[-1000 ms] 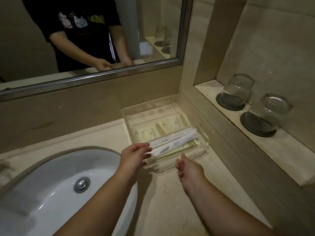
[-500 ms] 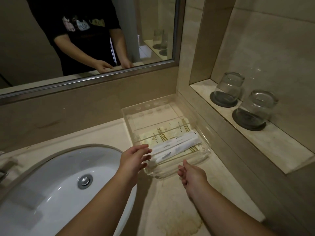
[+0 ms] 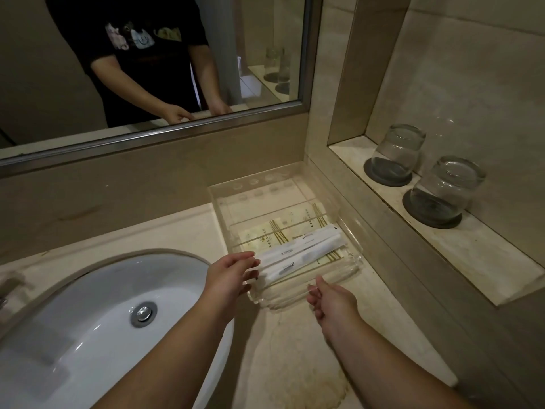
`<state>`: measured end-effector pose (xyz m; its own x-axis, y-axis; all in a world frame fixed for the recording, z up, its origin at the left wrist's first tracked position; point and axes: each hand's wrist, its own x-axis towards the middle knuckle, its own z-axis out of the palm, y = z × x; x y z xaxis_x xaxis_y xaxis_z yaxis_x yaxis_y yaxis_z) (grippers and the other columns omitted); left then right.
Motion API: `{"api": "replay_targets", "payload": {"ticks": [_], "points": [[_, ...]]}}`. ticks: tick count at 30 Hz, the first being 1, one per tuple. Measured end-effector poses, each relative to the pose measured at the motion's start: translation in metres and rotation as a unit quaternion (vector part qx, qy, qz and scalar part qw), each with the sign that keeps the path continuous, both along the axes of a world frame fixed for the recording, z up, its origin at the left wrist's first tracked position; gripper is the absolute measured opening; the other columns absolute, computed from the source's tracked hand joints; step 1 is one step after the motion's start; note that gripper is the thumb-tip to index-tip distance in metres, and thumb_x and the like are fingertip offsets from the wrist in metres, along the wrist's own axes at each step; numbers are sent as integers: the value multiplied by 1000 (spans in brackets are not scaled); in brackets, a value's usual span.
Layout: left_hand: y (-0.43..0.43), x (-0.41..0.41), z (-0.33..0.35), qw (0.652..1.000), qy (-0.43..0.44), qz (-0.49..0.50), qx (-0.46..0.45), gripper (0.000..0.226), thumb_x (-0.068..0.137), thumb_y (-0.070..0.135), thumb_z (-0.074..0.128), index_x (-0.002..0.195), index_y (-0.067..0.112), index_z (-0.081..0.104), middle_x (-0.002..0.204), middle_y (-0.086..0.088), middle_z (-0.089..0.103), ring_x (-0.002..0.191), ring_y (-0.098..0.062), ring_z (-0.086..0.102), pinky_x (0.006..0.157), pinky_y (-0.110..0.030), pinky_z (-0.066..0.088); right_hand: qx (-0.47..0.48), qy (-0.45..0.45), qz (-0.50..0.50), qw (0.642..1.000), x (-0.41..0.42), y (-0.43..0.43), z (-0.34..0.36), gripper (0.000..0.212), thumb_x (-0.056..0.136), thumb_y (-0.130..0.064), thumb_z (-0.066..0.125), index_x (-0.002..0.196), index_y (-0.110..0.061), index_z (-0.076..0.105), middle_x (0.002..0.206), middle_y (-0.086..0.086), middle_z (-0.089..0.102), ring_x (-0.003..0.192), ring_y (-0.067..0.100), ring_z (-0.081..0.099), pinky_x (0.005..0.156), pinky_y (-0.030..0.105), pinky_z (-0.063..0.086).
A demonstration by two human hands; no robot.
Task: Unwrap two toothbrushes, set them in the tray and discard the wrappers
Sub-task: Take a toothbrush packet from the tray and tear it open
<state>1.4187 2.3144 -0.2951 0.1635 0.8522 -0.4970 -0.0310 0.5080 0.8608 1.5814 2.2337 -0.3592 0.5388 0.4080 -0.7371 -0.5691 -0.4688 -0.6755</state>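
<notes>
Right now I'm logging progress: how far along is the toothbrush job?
Nothing looks done yet. Both wrapped toothbrushes lie across the clear tray, wrappers intact. In hand: the left hand touches their near ends; the right hand hovers open by the tray's front edge. Left: unwrapping both, setting them back, discarding wrappers.

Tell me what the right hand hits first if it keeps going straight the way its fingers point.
Probably the near rim of the clear tray: the right hand points up-left at it, open and empty. Depth is unclear.
</notes>
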Motion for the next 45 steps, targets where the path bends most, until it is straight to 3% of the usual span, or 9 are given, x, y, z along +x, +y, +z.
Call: {"api": "replay_targets", "payload": {"ticks": [10,18,22,24,27,31,37,39,45], "points": [[7,9,-2,1000,-1,0,-6,11,83,9,62,88,16,69,87,-5,73,77,-21,67,62,-27,47,11,0,11,1000,3,-2,-6,31,83,-32,66,72,-3,69,45,1,63,45,13,48,38,22,32],[16,20,8,999,30,-27,29,13,85,9,58,86,17,68,88,-5,71,77,-19,66,66,-30,45,-28,21,41,999,9,-10,27,26,76,-27,71,73,-1,66,63,13,72,47,23,58,46,24,43],[21,15,11,999,26,-23,26,13,85,10,57,87,16,68,91,-6,72,82,-22,67,72,-33,47,-31,-110,90,989,20,3,65,20,74,-24,69,68,-6,62,54,7,64,38,16,50,45,23,41],[23,13,14,999,18,-18,23,12,85,10,58,87,16,68,91,-6,72,84,-22,67,74,-33,47,38,-259,144,954,26,23,84,14,76,-21,69,70,-11,61,64,2,65,49,12,60,48,25,45],[27,13,17,998,37,-23,46,11,81,8,64,85,16,70,90,-5,71,84,-20,67,71,-31,48,71,-440,351,824,21,53,91,7,79,-21,66,73,-22,63,75,-9,65,71,13,62,64,28,49],[29,7,14,996,59,-11,62,13,79,0,65,87,9,69,82,-5,68,76,-17,64,49,-13,47,-8,-533,529,660,15,73,65,12,81,-9,51,81,-21,56,84,2,63,76,22,56,58,28,40],[23,4,6,997,63,-9,36,13,81,7,65,79,19,66,91,-7,71,82,-20,65,62,-24,44,-2,-649,587,485,6,86,52,17,84,-13,48,95,-13,61,103,9,58,104,27,48,72,31,36],[21,4,4,997,66,-13,36,13,81,7,65,80,20,66,94,-9,71,82,-21,65,63,-26,44,-19,-660,601,450,5,86,50,20,85,-16,49,101,-14,61,109,10,54,106,28,45,74,32,35],[23,0,3,997,68,-16,40,12,81,6,65,81,18,67,92,-8,69,77,-18,64,59,-22,43,-5,-667,595,447,9,86,49,18,82,-13,55,99,-16,59,108,8,52,104,26,43,79,32,36]]}}
